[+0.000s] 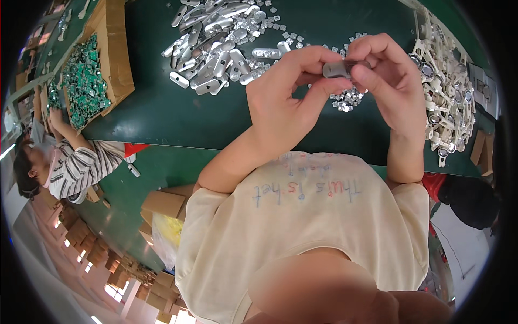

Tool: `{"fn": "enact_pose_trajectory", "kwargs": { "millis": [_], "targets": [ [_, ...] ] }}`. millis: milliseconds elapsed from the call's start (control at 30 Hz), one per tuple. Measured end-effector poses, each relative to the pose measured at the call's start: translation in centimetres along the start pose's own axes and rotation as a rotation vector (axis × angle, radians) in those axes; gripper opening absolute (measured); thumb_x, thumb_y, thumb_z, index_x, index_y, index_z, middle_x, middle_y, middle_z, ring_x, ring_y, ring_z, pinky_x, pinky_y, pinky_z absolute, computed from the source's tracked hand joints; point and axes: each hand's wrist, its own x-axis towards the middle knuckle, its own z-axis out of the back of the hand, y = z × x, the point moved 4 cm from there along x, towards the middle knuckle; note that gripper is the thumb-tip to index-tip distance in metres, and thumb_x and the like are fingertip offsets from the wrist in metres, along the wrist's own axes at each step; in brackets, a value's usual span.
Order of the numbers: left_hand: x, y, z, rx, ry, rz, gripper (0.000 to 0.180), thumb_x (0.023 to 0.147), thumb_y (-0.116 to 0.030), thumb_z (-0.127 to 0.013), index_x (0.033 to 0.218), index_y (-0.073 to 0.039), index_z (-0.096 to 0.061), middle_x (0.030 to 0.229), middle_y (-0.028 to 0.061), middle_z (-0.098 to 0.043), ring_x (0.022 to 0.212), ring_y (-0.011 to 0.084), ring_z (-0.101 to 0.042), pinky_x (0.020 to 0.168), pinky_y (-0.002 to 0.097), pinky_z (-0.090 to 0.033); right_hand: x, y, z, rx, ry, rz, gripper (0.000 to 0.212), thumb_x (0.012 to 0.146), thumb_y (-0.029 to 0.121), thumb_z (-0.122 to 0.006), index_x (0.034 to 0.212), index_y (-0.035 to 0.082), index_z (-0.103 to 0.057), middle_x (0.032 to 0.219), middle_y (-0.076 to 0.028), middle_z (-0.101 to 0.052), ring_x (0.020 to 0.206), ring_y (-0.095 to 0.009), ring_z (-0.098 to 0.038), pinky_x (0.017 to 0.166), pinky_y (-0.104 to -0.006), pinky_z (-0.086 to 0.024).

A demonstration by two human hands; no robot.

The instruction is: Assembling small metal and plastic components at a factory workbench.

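Observation:
Both my hands meet above the green table, holding one silver, rounded elongated casing (pixel 335 69) between them. My left hand (pixel 294 89) pinches its left end between thumb and forefinger. At its right end, the fingers of my right hand (pixel 384 73) are closed, partly covering it. Under and behind my hands lies a small pile of clear square pieces (pixel 348 101). Farther left, a heap of silver oval casings (pixel 216 54) spreads over the table, with more clear square pieces (pixel 258 24) along its right side.
A pile of white parts with round rings (pixel 445 92) lies at the right. On the left stands a cardboard box (pixel 120 59) of green circuit boards (pixel 86 81). A co-worker in a striped top (pixel 81 167) reaches beyond it. An open carton (pixel 162 208) stands on the floor.

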Motion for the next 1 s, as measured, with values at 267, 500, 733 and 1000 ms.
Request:
{"fn": "enact_pose_trajectory", "kwargs": {
  "millis": [267,500,733,1000],
  "targets": [
    [1.8,1.2,1.2,-0.212,-0.047,0.276,0.029,0.075,0.009,-0.064,0.103,0.005,-0.054,0.082,0.0126,-0.064,0.07,0.0159,-0.064,0.063,0.0233,-0.052,5.4,2.1,2.8,-0.365,0.083,-0.034,0.034,0.095,0.024,-0.044,0.117,-0.001,-0.051,0.102,-0.008,-0.057,0.096,-0.014,-0.054,0.077,-0.0254,-0.042],
    [1.9,4.1,3.9,-0.226,-0.135,0.373,0.027,0.077,0.009,-0.06,0.103,0.003,-0.055,0.081,0.0104,-0.065,0.071,0.0147,-0.064,0.065,0.0245,-0.052,30.4,-4.6,19.5,-1.483,-0.376,0.054,0.052,0.077,0.057,-0.057,0.125,0.041,-0.046,0.131,-0.021,-0.042,0.124,-0.041,-0.033,0.099,-0.048,-0.033],
    [0.1,5.9,3.1,-0.352,-0.076,0.358,0.025,0.082,0.003,-0.061,0.106,0.002,-0.053,0.086,0.0087,-0.064,0.077,0.0127,-0.063,0.07,0.0226,-0.049,39.6,-5.5,21.9,-1.313,-0.544,-0.299,0.051,0.081,0.059,-0.049,0.126,0.035,-0.05,0.143,-0.015,-0.027,0.132,-0.043,-0.016,0.101,-0.0588,-0.022],
    [0.6,5.9,3.0,-0.315,-0.097,0.42,0.026,0.081,0.005,-0.061,0.105,0.002,-0.053,0.088,0.01,-0.063,0.077,0.0143,-0.064,0.071,0.0229,-0.051,35.4,-1.6,18.3,-1.563,-0.634,0.246,0.038,0.075,0.021,-0.066,0.103,0.001,-0.05,0.09,-0.021,-0.059,0.088,-0.035,-0.058,0.076,-0.0432,-0.049]
  ]
}}
